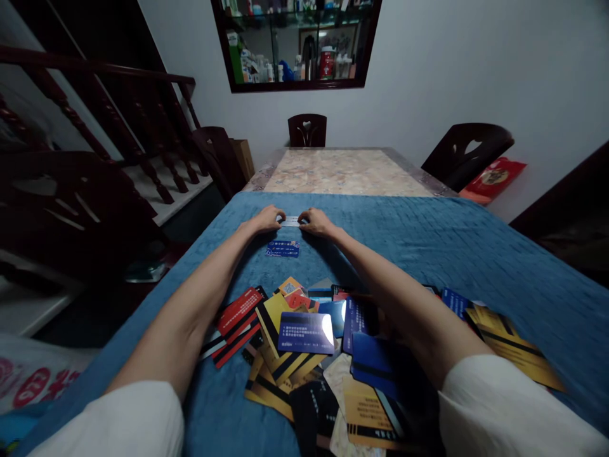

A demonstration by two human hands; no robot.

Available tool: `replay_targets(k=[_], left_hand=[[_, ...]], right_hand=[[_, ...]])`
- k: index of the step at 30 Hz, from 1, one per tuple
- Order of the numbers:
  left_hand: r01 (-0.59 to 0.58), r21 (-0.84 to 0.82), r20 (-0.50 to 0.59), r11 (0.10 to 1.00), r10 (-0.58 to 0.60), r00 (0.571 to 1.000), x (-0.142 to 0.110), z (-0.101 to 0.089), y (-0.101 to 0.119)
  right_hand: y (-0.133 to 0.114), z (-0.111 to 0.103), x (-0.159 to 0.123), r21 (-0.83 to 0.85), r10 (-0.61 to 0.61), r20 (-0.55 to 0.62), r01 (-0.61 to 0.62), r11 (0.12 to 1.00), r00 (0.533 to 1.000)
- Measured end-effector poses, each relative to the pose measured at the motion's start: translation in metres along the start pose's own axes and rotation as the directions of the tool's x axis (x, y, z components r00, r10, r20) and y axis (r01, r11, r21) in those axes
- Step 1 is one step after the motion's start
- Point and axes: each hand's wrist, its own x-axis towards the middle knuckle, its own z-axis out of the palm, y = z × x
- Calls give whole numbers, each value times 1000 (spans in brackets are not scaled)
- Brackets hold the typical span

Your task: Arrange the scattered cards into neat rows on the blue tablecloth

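Both my arms reach forward over a blue cloth point(209, 266). Between my hands is a pale card point(290, 221), lying at or just above the cloth. My left hand point(266, 219) pinches its left end, and my right hand point(316, 222) pinches its right end. A dark blue card point(282, 248) lies flat on the cloth just nearer to me. Closer still spreads a loose pile of cards, with a purple-blue card point(306, 332) on top, red cards point(239, 315) at the left and gold cards point(366, 412) in front. My right forearm hides part of the pile.
More gold cards point(516, 346) lie at the right. Past the cloth the patterned tabletop point(342, 170) shows, with dark chairs point(307, 131) around the table. A wooden railing point(95, 70) runs along the left. A plastic bag point(38, 374) sits at lower left, a red bag point(499, 178) at right.
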Motion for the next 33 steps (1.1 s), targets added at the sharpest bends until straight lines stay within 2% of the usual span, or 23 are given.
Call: replay_targets(k=[5,10,14,28,33], left_hand=[[5,-30,-36,1000,-6,999,-8,2,-1],[-2,-132,-139,991,-17,990,-22,2,-1],[-37,-131,-191,991,11,982,-33,-3,6],[-204,-92,-232,975,178,956,-100,-14,60],[-218,-116,-231,969,187,955,-124,-13,75]], right_hand=[[1,-5,-9,50,-2,-6,2,999,1000],[1,-13,-22,90,-24,-32,26,996,999],[-3,-20,-33,110,-43,-55,49,993,998],[-21,-39,-95,163,-180,-111,197,967,977],[-27,-40,-118,148,-220,-124,237,960,968]])
